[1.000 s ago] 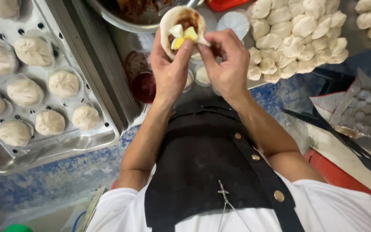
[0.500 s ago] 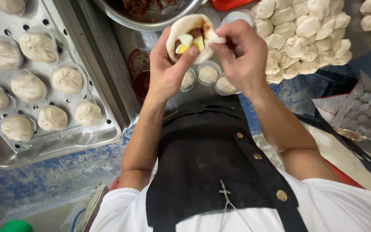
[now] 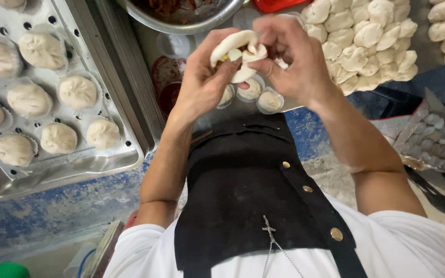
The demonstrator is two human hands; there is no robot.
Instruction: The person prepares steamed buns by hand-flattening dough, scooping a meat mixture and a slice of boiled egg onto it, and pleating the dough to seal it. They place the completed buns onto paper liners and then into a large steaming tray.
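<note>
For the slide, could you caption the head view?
Both hands pleat a filled dough bun beside a steamer tray.

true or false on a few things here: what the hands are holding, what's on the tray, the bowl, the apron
1. Both hands hold one bun. True: the left hand cups the filled dough bun while the right hand pinches its edge.
2. The perforated metal tray holds raw fish. False: it holds shaped buns in paper liners.
3. The bun in the hands is fully sealed. False: a gap shows yellow and white filling.
4. A pile of dough pieces lies beyond the right hand. True.
5. The metal bowl above the hands holds only water. False: it holds dark reddish filling.
6. The person wears a black apron. True.
</note>
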